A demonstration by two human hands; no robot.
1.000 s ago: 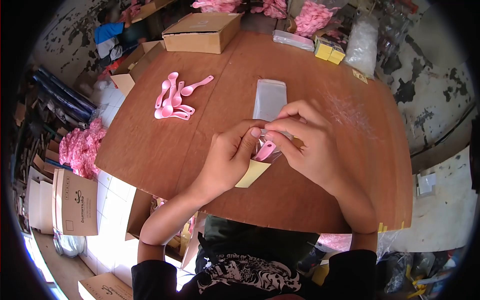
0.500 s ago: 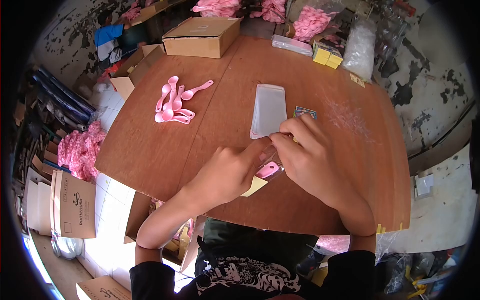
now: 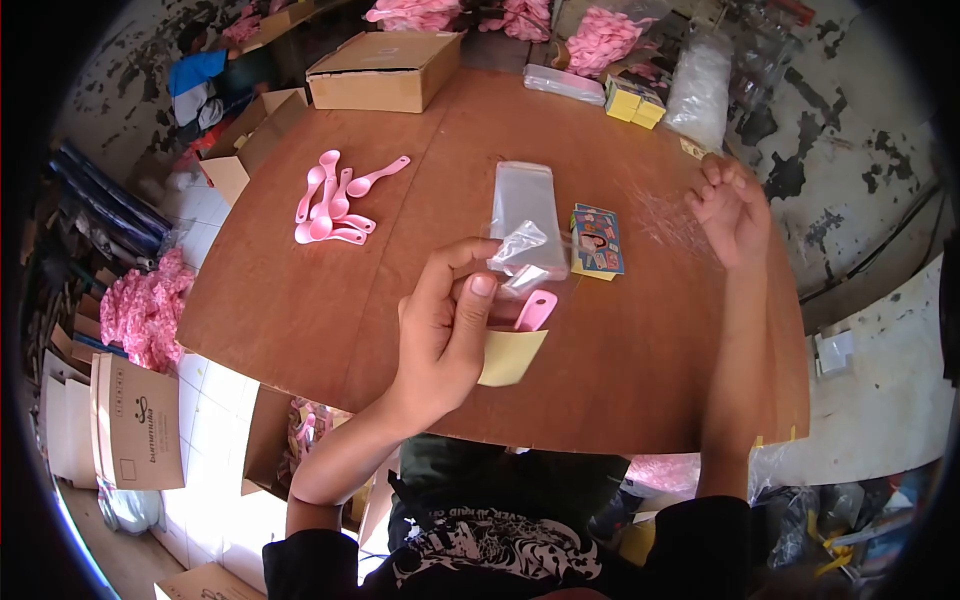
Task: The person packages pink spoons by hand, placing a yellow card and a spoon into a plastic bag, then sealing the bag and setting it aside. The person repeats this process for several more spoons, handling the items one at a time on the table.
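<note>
My left hand grips a clear plastic bag between thumb and fingers. A pink spoon's handle and a pale yellow card show at the bag, partly covered by the hand. My right hand is raised at the right of the table with its fingers curled; whatever they hold is too small to make out. Thin clear plastic strips lie beside it. Beyond the left hand lie a stack of clear bags and a stack of printed cards.
Several pink spoons lie in a pile on the left of the wooden table. A cardboard box, packed bags and yellow card stacks stand along the far edge. Another person is at the far left.
My right hand has left the bag and moved right, over the plastic strips. My left hand keeps the bag, now raised and tilted. The printed cards have come into fuller view.
</note>
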